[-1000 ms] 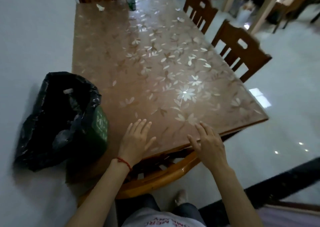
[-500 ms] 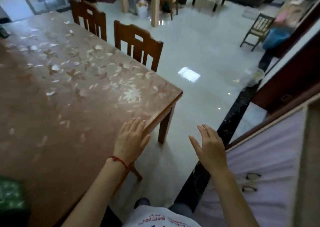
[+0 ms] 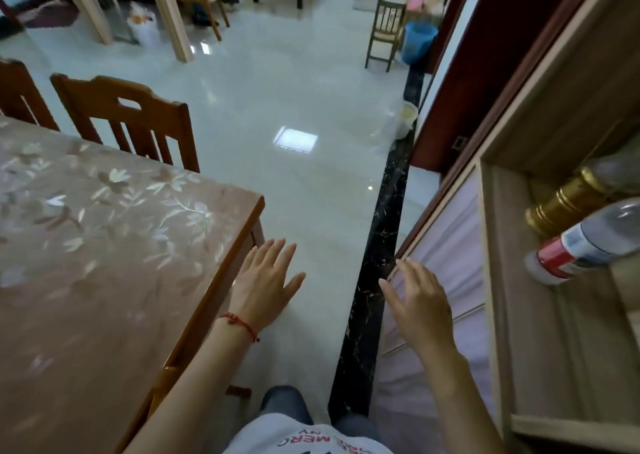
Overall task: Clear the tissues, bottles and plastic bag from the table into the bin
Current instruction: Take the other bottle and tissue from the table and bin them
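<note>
Hands spread, empty; left beside table corner. Shelf bottles seemingly lying flat, caps pointing left.

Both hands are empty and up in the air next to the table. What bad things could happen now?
The left hand hangs just past the table corner, so it or a hip might bump the hard edge. The floor is shiny and may be slippery when turning. The right hand is open near a shelf where bottles lie on their sides; a careless swing could perhaps roll one off.
</note>
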Demonstrator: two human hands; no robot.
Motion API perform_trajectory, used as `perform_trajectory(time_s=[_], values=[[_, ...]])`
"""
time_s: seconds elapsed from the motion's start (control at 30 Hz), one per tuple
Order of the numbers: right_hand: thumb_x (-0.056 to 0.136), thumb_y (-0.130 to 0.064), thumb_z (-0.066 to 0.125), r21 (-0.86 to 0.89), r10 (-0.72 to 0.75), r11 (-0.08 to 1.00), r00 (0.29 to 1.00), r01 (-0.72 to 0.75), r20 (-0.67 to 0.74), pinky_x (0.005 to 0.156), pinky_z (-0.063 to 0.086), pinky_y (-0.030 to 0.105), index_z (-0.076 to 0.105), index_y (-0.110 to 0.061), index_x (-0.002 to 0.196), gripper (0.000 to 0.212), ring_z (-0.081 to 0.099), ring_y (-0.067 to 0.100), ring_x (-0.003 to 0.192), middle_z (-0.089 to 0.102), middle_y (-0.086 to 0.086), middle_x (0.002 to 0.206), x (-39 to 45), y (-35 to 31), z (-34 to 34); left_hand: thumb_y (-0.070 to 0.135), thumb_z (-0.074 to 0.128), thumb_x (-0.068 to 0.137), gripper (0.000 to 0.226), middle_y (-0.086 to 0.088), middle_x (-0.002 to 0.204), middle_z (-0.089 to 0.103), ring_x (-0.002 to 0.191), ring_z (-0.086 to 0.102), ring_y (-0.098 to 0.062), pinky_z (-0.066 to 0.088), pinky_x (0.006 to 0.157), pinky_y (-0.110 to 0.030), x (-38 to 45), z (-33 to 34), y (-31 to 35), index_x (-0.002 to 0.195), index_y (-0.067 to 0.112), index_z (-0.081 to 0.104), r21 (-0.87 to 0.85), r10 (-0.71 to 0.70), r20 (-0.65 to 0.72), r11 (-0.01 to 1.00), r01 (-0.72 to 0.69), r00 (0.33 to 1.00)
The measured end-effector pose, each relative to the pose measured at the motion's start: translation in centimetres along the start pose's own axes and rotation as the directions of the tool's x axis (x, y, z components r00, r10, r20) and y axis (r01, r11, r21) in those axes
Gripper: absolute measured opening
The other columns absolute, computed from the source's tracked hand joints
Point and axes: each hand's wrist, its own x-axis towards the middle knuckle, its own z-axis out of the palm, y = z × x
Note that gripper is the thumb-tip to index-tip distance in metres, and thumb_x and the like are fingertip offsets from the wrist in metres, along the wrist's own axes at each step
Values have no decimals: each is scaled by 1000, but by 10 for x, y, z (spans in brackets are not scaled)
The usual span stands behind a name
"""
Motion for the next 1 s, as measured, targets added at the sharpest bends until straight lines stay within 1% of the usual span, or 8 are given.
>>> perform_trajectory(time_s=[0.1,0.23,0.33,0.43,0.6,0.7,0.87,1.0], values=[[85,-50,34,-2,50,999,999,-50,-13,90,48,44,58,-3,119,63,56,33,113,60,18,121,13,3,0,52,25,87,65,-14,132,54,124,48,-32,35,104,-47,30,3,-1,129,9,50,-4,43,47,999,-43,998],[84,-53,30,-12,101,995,995,-101,-3,93,46,42,57,-4,121,66,53,31,116,59,16,125,38,4,4,52,26,88,65,-17,127,57,119,52,-35,40,98,-49,71,6,-4,125,6,53,-34,101,69,995,-98,993],[84,-52,30,-18,127,992,992,-127,4,92,46,42,56,-3,121,67,54,31,117,59,17,125,64,0,9,56,13,92,73,-17,123,60,115,56,-36,44,94,-50,101,7,-12,122,5,56,-47,139,90,990,-135,986],[85,-52,29,-36,130,991,991,-129,23,94,46,41,55,-5,124,66,52,30,118,58,15,126,91,-3,14,56,9,93,75,-17,120,62,112,57,-35,46,91,-49,132,10,-19,120,5,57,-47,157,105,987,-153,982],[86,-51,33,-52,129,990,991,-127,34,94,46,41,54,-5,124,63,52,30,118,58,15,126,136,1,18,56,10,93,74,-17,119,63,111,58,-35,47,89,-49,181,17,-21,119,6,58,-57,169,117,985,-163,979],[87,-46,43,-49,139,989,989,-137,44,95,44,41,54,-6,124,56,50,29,121,56,14,129,167,11,20,55,10,93,74,-17,118,63,110,59,-35,48,89,-49,213,24,-18,119,5,58,-68,165,126,985,-157,978],[85,-42,48,-52,117,992,992,-114,54,91,47,41,58,-4,119,52,55,30,115,59,13,124,234,40,28,55,10,93,73,-17,117,64,109,59,-36,49,88,-48,277,45,-7,118,6,58,-82,132,136,989,-121,982],[84,-40,51,-23,111,994,991,-109,73,87,50,43,60,-1,115,51,58,33,110,62,17,118,295,63,28,55,10,93,74,-17,115,64,108,60,-35,50,87,-48,330,51,10,117,5,59,-90,91,142,993,-78,986]])
